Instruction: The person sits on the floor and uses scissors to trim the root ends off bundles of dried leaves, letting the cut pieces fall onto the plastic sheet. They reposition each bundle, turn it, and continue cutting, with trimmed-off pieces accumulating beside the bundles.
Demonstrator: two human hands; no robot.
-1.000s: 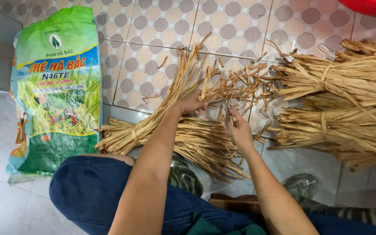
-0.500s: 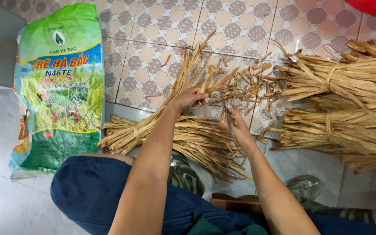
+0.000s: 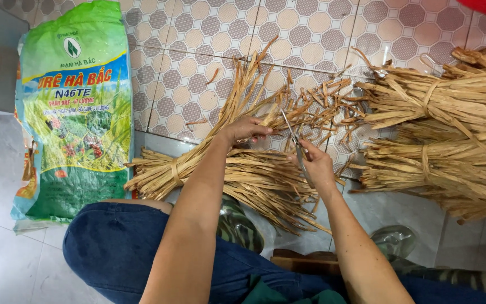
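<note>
A few dried bamboo strips point(image 3: 265, 115) are pinched in the left hand point(image 3: 247, 129), closed around them, just above centre. Scissors point(image 3: 297, 147) are gripped in the right hand point(image 3: 315, 166), blades pointing to 11 o'clock at the strips. A tied bundle point(image 3: 254, 180) lies beneath on the tiled floor point(image 3: 310, 34); larger bundles point(image 3: 457, 141) at 3 o'clock, a green sack point(image 3: 74, 112) at 9 o'clock.
</note>
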